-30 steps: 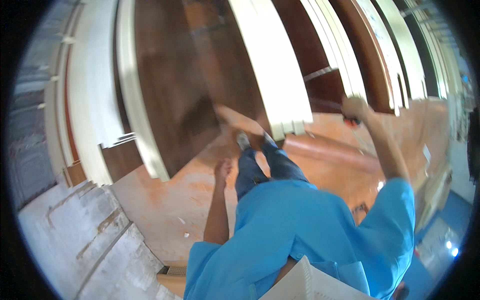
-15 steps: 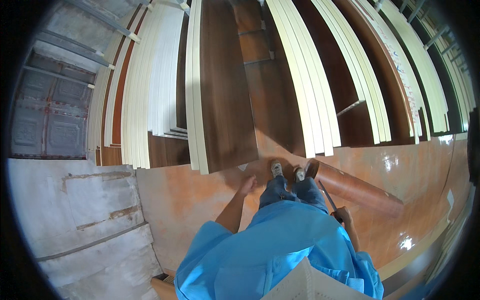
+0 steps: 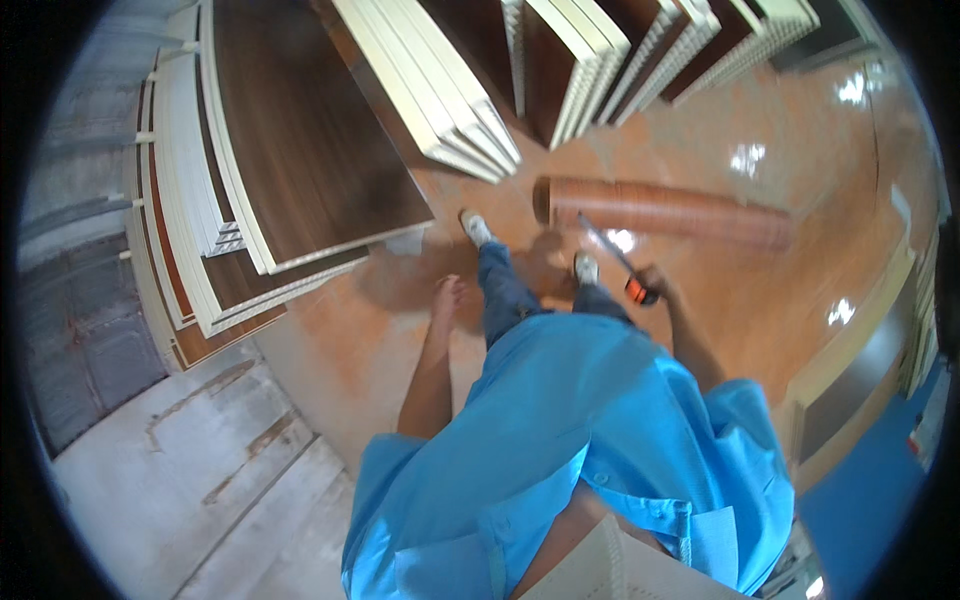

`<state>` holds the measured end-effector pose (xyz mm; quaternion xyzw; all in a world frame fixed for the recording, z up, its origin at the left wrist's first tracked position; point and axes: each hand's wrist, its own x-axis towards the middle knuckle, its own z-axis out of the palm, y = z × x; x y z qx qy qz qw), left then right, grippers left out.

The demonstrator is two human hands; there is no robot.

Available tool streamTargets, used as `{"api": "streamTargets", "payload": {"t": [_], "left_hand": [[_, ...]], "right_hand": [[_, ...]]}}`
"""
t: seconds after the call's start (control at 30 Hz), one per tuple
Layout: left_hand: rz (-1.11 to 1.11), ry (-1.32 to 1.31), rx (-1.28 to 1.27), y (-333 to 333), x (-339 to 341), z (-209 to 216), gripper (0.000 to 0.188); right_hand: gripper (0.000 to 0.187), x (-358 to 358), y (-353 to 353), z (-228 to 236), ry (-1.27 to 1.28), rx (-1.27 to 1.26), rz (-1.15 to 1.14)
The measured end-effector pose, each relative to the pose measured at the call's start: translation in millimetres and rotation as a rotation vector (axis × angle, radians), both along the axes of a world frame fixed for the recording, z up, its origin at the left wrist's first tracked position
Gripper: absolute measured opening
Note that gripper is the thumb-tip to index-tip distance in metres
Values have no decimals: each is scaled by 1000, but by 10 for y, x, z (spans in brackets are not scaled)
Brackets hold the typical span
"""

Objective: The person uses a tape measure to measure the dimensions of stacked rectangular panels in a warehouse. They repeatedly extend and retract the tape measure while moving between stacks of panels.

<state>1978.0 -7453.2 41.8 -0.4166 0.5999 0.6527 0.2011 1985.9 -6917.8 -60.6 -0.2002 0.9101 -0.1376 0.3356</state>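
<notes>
Orange floor (image 3: 420, 330) now lies below; the right hand (image 3: 655, 285) has come down, closed on a long tool (image 3: 615, 255), while the left hand (image 3: 447, 298) hangs open and empty near stacked panels (image 3: 300, 150).

The left hand (image 3: 446, 297) hangs down by the leg, open, fingers loose and holding nothing. The right hand (image 3: 655, 285) hangs low too, fingers curled shut around something.

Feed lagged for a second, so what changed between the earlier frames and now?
The right hand came down from the leaning boards and now hangs at the hip holding a tool with an orange grip. The view swung toward the floor and the brown pipe. The left hand stays empty at the side, feet by the pipe.
</notes>
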Motion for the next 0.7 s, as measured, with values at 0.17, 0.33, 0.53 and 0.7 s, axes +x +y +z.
{"api": "streamTargets", "payload": {"t": [0.17,0.33,0.53,0.7], "left_hand": [[-541,142,-406,1186,946,-57,20],[-380,124,-35,1582,1324,-94,20],[-132,-62,583,1466,1572,-278,18],[-169,-138,107,1770,2495,-301,33]], "right_hand": [[19,521,514,624,-492,-375,-619],[23,1429,898,847,-734,-853,-1031],[20,2633,1190,388,-596,-515,-988],[19,3343,1464,321,-692,-632,-992]]}}
